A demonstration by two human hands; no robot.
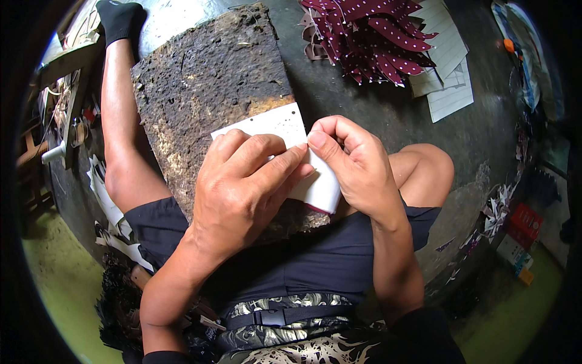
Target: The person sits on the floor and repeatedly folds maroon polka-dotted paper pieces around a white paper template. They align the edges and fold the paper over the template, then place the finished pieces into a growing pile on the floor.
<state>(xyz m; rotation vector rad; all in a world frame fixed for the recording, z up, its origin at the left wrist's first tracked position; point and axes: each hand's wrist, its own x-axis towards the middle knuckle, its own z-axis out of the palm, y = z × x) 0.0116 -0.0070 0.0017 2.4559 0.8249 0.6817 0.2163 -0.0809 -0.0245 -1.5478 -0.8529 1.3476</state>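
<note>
Nearest the camera, both hands meet over the lap. The left hand (242, 188) lies flat on a white sheet (285, 142), its fingers pressed across it, and its grip is closed on the sheet's near edge. The right hand (354, 164) pinches the same edge from the other side, thumb and forefinger together on the rolled part, where a thin pink lining shows underneath.

The sheet looks light, thin and pliant: it curls over at the grip without creasing, so it is probably leather or coated card rather than cloth. It would likely slip little under bare fingers, and is best held at the folded edge, where both hands already have it; the far corner lies free and would flop.

Beneath the grip and stretching beyond it is a rough, dark slab (212, 91) resting on the legs. Farther off, past the slab to the right, lie a heap of maroon dotted pieces (370, 36) and some white papers (451, 91) on the floor.
</note>
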